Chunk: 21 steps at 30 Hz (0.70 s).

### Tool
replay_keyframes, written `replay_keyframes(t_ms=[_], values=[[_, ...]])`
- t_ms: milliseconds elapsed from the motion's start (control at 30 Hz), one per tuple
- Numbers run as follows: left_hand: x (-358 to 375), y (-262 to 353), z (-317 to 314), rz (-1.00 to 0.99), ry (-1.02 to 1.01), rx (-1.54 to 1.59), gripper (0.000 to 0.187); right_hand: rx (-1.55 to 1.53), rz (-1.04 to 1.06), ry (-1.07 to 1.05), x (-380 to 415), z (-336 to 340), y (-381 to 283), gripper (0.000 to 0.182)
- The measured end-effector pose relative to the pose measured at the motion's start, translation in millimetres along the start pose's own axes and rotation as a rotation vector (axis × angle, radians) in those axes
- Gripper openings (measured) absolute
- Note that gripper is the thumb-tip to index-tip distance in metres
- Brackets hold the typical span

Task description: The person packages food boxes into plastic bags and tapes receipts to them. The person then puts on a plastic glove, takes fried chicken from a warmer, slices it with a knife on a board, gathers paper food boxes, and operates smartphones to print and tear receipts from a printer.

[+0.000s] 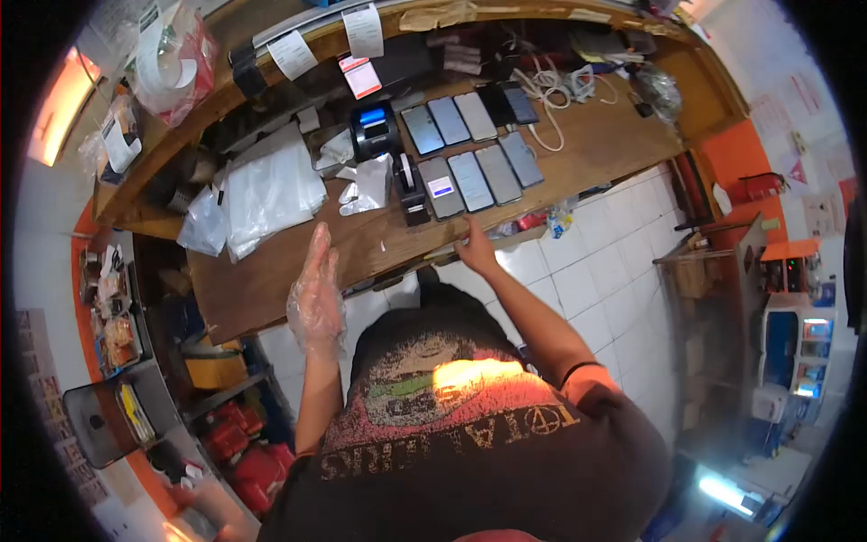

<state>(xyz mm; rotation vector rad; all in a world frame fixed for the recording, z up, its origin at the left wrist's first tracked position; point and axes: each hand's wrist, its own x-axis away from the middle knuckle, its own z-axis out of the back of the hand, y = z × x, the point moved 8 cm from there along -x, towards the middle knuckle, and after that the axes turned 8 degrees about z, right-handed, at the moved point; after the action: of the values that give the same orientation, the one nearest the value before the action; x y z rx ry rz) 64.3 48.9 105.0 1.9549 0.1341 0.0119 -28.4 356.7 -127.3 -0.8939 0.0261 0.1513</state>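
Observation:
My left hand is in a clear plastic glove, raised by the desk's front edge with its fingers stretched up and nothing held. At the front edge of the wooden desk is my bare right hand, with a finger extended toward the phones and the other fingers partly hidden. Several smartphones lie in two rows just beyond it. The nearest are a phone with a white-and-purple label and a phone with a pale screen. A black tape dispenser stands left of them.
Clear plastic bags are stacked on the desk's left. A black device with a blue top stands behind the tape dispenser. White cables coil at the right. Paper slips hang from the upper shelf. White floor tiles show below the desk.

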Motion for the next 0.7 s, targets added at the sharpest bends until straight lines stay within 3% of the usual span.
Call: replay_keyframes(t_ms=[233,333,700], values=[[-36.8,-13.1,3.4,-0.013,0.206,0.039,0.069,0.152,-0.081,-0.379,-66.3,-23.2,-1.9,0.081],[-50.3,-14.2,8.4,-0.024,0.228,-0.114,0.061,0.208,-0.128,-0.445,-82.7,-24.6,-6.1,0.083],[-69.7,-20.8,8.9,-0.005,0.281,-0.158,0.056,0.206,-0.161,-0.470,-90.4,-26.3,-5.8,0.085]])
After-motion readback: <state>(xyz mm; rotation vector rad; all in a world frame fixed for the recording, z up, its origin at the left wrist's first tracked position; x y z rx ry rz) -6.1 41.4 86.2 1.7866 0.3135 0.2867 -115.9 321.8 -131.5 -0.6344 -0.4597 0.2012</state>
